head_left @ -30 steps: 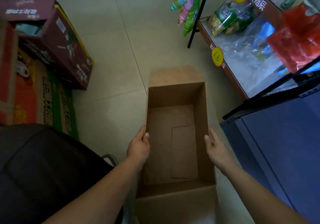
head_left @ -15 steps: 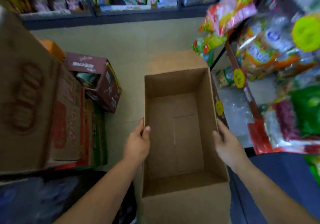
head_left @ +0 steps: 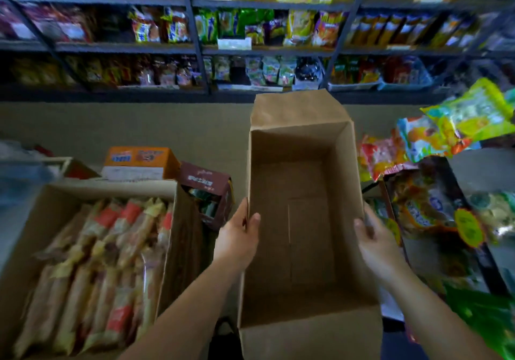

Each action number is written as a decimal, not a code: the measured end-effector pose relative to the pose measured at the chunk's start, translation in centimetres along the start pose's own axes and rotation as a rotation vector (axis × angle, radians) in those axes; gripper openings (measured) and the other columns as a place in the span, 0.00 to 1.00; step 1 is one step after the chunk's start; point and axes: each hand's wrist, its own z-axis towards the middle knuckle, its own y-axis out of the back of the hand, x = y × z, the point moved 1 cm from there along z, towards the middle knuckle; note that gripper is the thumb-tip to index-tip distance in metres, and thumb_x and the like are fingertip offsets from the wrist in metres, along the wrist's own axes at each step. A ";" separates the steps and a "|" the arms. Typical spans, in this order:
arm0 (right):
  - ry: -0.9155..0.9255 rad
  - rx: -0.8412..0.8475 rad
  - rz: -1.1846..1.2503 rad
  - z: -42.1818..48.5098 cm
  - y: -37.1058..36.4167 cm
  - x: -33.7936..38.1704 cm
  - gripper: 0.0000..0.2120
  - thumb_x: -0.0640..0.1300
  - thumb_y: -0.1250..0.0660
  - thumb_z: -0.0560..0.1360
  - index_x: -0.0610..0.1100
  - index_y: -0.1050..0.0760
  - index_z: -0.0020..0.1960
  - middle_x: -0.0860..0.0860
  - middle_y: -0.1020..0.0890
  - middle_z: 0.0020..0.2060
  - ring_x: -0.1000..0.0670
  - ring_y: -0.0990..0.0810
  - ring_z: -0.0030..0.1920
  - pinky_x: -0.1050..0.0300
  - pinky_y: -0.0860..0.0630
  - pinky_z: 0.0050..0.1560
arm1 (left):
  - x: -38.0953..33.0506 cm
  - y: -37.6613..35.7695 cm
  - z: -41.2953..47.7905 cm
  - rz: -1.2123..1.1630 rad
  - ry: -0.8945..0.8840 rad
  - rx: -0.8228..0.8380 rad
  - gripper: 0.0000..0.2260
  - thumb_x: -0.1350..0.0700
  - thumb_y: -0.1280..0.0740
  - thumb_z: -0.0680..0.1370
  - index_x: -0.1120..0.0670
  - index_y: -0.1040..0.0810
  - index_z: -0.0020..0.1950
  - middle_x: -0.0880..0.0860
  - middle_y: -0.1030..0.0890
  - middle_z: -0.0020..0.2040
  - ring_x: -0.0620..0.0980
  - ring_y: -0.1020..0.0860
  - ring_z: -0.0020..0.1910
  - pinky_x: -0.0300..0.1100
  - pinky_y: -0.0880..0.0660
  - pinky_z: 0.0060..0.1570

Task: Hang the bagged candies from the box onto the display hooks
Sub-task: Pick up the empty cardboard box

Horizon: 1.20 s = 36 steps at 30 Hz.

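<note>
Gripping the empty box [head_left: 345, 164] by its long side walls, my left hand [head_left: 237, 237] and right hand [head_left: 374, 245] each pinching the rim thumb-inside, I judge it light and stiff enough to carry, while soft bagged candies [head_left: 418, 139] hang right of it.

- A tan floor [head_left: 156, 128] is seen running across the aisle.
- Dark metal shelves [head_left: 195, 50] are stood along its far edge.
- The shelves are packed with rows of bright snack bags [head_left: 172, 29].
</note>
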 end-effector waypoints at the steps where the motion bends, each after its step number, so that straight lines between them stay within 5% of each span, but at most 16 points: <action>1: 0.012 0.003 -0.004 1.1 0.2 1.4 0.26 0.52 0.40 0.84 0.52 0.39 0.81 0.50 0.30 0.77 0.47 0.29 0.74 0.52 0.33 0.69 | -1.0 0.2 0.9 -0.008 0.004 -0.002 0.26 0.40 0.40 0.82 0.37 0.42 0.79 0.43 0.28 0.74 0.48 0.27 0.71 0.49 0.24 0.66; 6: 0.090 0.045 -0.039 9.1 0.8 7.8 0.30 0.53 0.38 0.83 0.46 0.41 0.82 0.48 0.36 0.80 0.47 0.38 0.80 0.53 0.41 0.77 | -5.7 -0.5 6.0 -0.096 0.044 -0.026 0.29 0.35 0.38 0.78 0.34 0.43 0.78 0.45 0.27 0.74 0.50 0.27 0.71 0.56 0.23 0.65; 13: 0.249 0.207 -0.114 20.5 0.3 17.3 0.31 0.55 0.39 0.83 0.51 0.44 0.83 0.47 0.35 0.80 0.44 0.36 0.79 0.48 0.39 0.76 | -12.6 0.0 13.1 -0.110 0.113 -0.265 0.32 0.38 0.37 0.80 0.38 0.46 0.81 0.51 0.37 0.78 0.54 0.33 0.76 0.54 0.28 0.70; 16: 0.315 0.277 -0.135 23.3 -1.4 21.7 0.30 0.54 0.38 0.83 0.51 0.43 0.82 0.47 0.34 0.79 0.44 0.33 0.77 0.50 0.36 0.74 | -13.9 2.9 15.0 -0.133 0.135 -0.374 0.29 0.37 0.37 0.79 0.36 0.42 0.78 0.51 0.33 0.72 0.54 0.25 0.68 0.54 0.20 0.61; 27: 0.397 0.586 -0.197 28.3 -17.8 36.7 0.23 0.53 0.46 0.86 0.59 0.43 0.81 0.53 0.36 0.80 0.45 0.36 0.79 0.42 0.37 0.76 | -10.5 15.4 20.5 -0.288 0.317 -0.707 0.16 0.39 0.38 0.80 0.39 0.28 0.67 0.41 0.18 0.53 0.48 0.18 0.51 0.49 0.19 0.54; 36: 0.512 0.807 -0.328 28.8 -30.8 47.3 0.23 0.49 0.44 0.86 0.55 0.40 0.81 0.53 0.36 0.80 0.47 0.36 0.79 0.45 0.38 0.78 | -5.2 23.8 24.3 -0.448 0.405 -0.827 0.14 0.46 0.41 0.83 0.38 0.27 0.67 0.44 0.19 0.57 0.47 0.20 0.54 0.49 0.21 0.58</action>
